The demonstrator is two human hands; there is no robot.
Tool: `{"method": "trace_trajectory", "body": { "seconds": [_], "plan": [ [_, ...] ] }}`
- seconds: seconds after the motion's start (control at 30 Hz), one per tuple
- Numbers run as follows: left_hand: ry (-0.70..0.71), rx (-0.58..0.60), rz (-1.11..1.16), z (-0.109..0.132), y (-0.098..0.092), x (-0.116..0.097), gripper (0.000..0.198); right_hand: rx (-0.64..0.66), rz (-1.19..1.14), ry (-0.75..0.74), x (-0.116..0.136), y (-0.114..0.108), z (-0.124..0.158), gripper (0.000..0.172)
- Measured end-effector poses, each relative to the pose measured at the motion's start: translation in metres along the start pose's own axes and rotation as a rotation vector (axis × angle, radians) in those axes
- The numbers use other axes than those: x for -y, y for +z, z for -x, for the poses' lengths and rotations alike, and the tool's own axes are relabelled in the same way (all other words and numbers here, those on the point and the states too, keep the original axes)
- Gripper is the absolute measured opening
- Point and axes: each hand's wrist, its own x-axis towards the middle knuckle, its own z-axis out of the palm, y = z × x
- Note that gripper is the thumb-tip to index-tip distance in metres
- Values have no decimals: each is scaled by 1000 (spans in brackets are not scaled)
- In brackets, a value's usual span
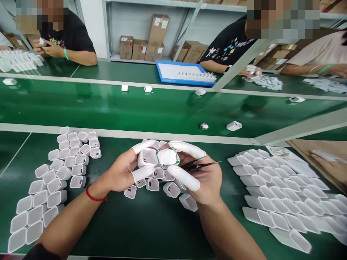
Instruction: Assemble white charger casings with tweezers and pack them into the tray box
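My left hand [123, 169], with white finger cots, grips a hollow white plastic shell [146, 157] between thumb and forefinger. My right hand [202, 177], also in finger cots, pinches a small white module with a green edge [167, 157] right at the shell's open end. Dark tweezers [200, 165] lie across the right palm, tips pointing right. Under both hands sits a small cluster of loose white shells [159, 184].
Rows of white shells [51, 180] cover the green table at left; a bigger pile of shells [282, 195] lies at right. A green conveyor [135, 108] beyond carries stray white parts [234, 125]. Three people work across it, by a blue tray [184, 74].
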Motion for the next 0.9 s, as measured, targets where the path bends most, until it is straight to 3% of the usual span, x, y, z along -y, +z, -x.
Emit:
{"method": "trace_trajectory", "body": {
  "seconds": [0.17, 0.27, 0.5, 0.9],
  "plan": [
    [100, -141, -161, -2, 5, 5, 38, 25, -24, -16, 2, 2, 3, 42],
    [83, -208, -290, -2, 8, 7, 35, 45, 44, -48, 2, 3, 5, 40],
    [91, 13, -265, 0, 1, 6, 56, 111, 289, -225, -1, 7, 7, 51],
    [224, -176, -444, -5, 3, 8, 41, 156, 427, -364, -5, 2, 2, 59]
  ]
}}
